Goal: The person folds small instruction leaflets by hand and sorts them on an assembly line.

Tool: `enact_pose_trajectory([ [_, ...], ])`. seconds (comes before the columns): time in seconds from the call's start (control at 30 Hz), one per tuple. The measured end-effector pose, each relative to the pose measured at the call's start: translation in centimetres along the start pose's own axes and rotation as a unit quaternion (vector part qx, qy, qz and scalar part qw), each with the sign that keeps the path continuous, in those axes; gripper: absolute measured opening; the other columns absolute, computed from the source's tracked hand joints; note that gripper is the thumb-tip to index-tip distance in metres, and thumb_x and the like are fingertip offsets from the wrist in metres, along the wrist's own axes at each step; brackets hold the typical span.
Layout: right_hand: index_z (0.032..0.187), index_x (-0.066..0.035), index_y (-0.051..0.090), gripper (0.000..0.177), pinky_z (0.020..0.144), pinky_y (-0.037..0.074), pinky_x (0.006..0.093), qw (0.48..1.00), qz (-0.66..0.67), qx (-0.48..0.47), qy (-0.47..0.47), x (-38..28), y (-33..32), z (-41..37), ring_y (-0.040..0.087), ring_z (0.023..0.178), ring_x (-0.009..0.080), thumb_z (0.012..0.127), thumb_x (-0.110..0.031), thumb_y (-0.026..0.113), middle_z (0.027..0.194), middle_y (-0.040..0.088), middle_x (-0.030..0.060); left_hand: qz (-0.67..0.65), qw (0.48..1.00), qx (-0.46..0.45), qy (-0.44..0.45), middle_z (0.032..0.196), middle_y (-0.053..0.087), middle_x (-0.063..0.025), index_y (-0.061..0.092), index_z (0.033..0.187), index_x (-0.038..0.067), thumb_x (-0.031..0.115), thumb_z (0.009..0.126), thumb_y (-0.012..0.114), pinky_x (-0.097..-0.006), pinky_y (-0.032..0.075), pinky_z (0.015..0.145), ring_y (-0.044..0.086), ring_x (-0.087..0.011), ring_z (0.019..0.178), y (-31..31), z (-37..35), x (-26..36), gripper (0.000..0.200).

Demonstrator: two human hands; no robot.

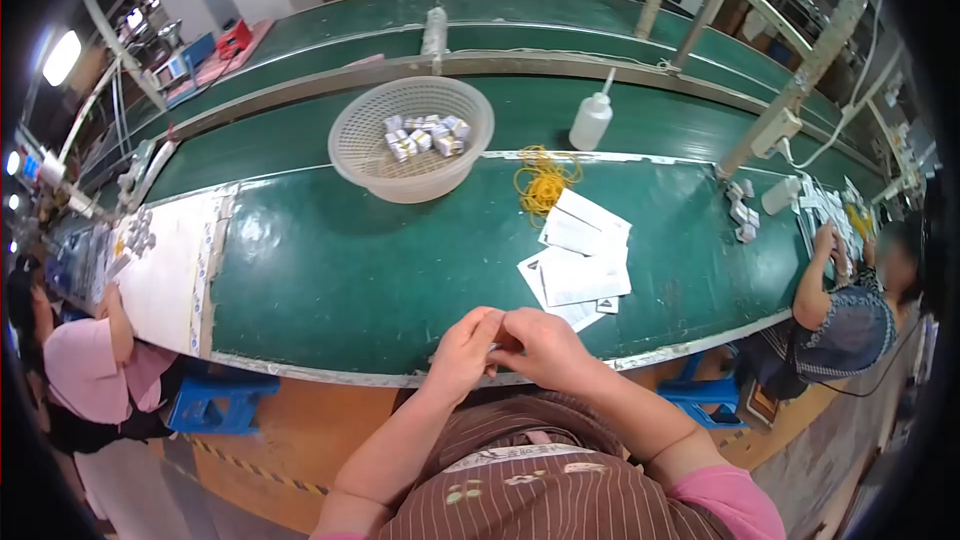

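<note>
My left hand [464,348] and my right hand [549,348] meet just above the near edge of the green table, in front of my apron. The fingers of both are curled and pressed together. Whatever they may hold is hidden behind the fingers. Just beyond my right hand lies a loose spread of white printed paper sheets [587,278]. Behind the sheets sits a tangled heap of yellow rubber bands [545,183]. Farther off, a round cream plastic basket [352,145] contains several small white bundles [425,137].
A white squeeze bottle [591,123] with a thin nozzle stands behind the rubber bands. A co-worker [850,325] sits at the right beside more small bundles [741,210]; another person [95,370] sits at the left. A metal rail [560,64] runs along the back.
</note>
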State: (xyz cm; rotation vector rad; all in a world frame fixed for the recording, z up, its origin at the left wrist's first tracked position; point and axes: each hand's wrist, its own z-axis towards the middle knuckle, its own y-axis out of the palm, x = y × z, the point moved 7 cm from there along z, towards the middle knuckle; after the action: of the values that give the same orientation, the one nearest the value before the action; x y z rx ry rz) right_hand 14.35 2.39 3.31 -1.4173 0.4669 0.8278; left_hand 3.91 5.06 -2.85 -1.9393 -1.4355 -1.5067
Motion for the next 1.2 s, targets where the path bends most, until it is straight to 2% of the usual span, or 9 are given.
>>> enact_pose_trajectory([
  [0.17, 0.096, -0.004, 0.053, 0.034, 0.066, 0.049, 0.0426, 0.997, 0.015, 0.030, 0.065, 1.2, -0.5, -1.3, 0.061, 0.075, 0.0343, 0.075, -0.018, 0.075, 0.078, 0.060, 0.0132, 0.053, 0.997, -0.014, -0.054, 0.084, 0.059, -0.0024, 0.059, 0.107, 0.005, 0.028, 0.099, 0.055, -0.0205, 0.034, 0.044, 0.050, -0.0062, 0.064, 1.4, 0.1, -0.9, 0.025],
  [0.37, 0.136, -0.004, 0.044, 0.073, 0.094, 0.045, 0.0417, 0.995, 0.075, 0.055, -0.027, -0.4, -2.0, -1.3, 0.052, 0.113, 0.0358, 0.073, -0.013, 0.079, 0.122, 0.055, 0.0179, -0.138, 0.989, 0.009, -0.061, 0.080, 0.054, 0.0002, 0.053, 0.117, 0.005, 0.025, 0.097, 0.058, -0.0216, 0.040, 0.057, 0.050, -0.0082, 0.070, 0.5, 1.3, -0.8, 0.028],
  [0.4, 0.137, -0.004, 0.043, 0.074, 0.094, 0.045, 0.0418, 0.995, 0.084, 0.045, -0.030, -0.5, -1.7, -1.3, 0.053, 0.113, 0.0358, 0.073, -0.013, 0.079, 0.122, 0.055, 0.0176, -0.205, 0.975, -0.040, -0.078, 0.096, 0.055, -0.0037, 0.043, 0.134, 0.006, 0.014, 0.094, 0.060, -0.0268, 0.048, 0.073, 0.054, -0.0125, 0.084, 0.7, 1.2, -1.0, 0.044],
  [0.47, 0.141, -0.006, 0.040, 0.078, 0.090, 0.046, 0.0415, 0.995, 0.080, 0.044, -0.041, -0.1, -0.9, -1.3, 0.055, 0.107, 0.0338, 0.073, -0.011, 0.079, 0.119, 0.057, 0.0160, -0.200, 0.974, -0.080, -0.066, 0.101, 0.050, -0.0031, 0.030, 0.144, 0.009, 0.007, 0.091, 0.061, -0.0266, 0.048, 0.076, 0.051, -0.0115, 0.088, 1.6, 0.9, -0.7, 0.061],
  [0.53, 0.142, -0.007, 0.039, 0.078, 0.088, 0.047, 0.0409, 0.994, 0.107, 0.028, -0.022, 0.3, -0.8, -1.4, 0.057, 0.101, 0.0322, 0.074, -0.009, 0.078, 0.117, 0.058, 0.0153, -0.207, 0.965, -0.148, -0.059, 0.115, 0.044, -0.0053, 0.006, 0.154, 0.014, -0.006, 0.087, 0.059, -0.0320, 0.051, 0.086, 0.048, -0.0132, 0.103, 2.0, 1.0, -0.7, 0.089],
  [0.63, 0.141, -0.008, 0.041, 0.075, 0.079, 0.049, 0.0386, 0.991, 0.128, 0.038, -0.030, 0.7, -0.7, -1.7, 0.058, 0.091, 0.0282, 0.075, -0.005, 0.076, 0.111, 0.060, 0.0137, -0.229, 0.959, -0.155, -0.058, 0.119, 0.047, -0.0083, 0.002, 0.155, 0.015, -0.009, 0.087, 0.058, -0.0343, 0.052, 0.090, 0.052, -0.0168, 0.105, 2.3, 0.4, -0.1, 0.091],
  [0.9, 0.141, -0.006, 0.043, 0.070, 0.080, 0.051, 0.0311, 0.975, 0.219, 0.016, 0.014, 1.7, -0.8, -2.7, 0.059, 0.098, 0.0197, 0.078, -0.003, 0.073, 0.122, 0.060, 0.0101, -0.162, 0.982, -0.082, -0.046, 0.119, 0.052, -0.0169, 0.002, 0.155, 0.012, -0.012, 0.084, 0.059, -0.0346, 0.054, 0.088, 0.063, -0.0227, 0.098, 3.1, -0.4, 1.1, 0.094],
  [1.1, 0.140, -0.001, 0.041, 0.055, 0.083, 0.051, 0.0307, 0.834, 0.535, -0.012, 0.137, 3.5, -0.9, -2.8, 0.056, 0.104, 0.0156, 0.088, -0.003, 0.062, 0.126, 0.056, 0.0113, -0.037, 0.997, -0.065, 0.000, 0.114, 0.059, -0.0192, 0.004, 0.154, 0.008, -0.008, 0.084, 0.064, -0.0335, 0.053, 0.089, 0.063, -0.0217, 0.101, 3.1, -1.0, 2.2, 0.094],
  [1.2, 0.132, 0.001, 0.049, 0.045, 0.089, 0.050, 0.0297, 0.866, 0.470, -0.018, 0.169, 3.6, -0.6, -2.7, 0.057, 0.104, 0.0148, 0.088, 0.000, 0.059, 0.119, 0.059, 0.0103, 0.018, 0.998, -0.063, 0.009, 0.115, 0.060, -0.0194, 0.004, 0.154, 0.007, -0.006, 0.082, 0.068, -0.0311, 0.051, 0.089, 0.062, -0.0187, 0.101, 3.4, -1.0, 2.3, 0.097],
])
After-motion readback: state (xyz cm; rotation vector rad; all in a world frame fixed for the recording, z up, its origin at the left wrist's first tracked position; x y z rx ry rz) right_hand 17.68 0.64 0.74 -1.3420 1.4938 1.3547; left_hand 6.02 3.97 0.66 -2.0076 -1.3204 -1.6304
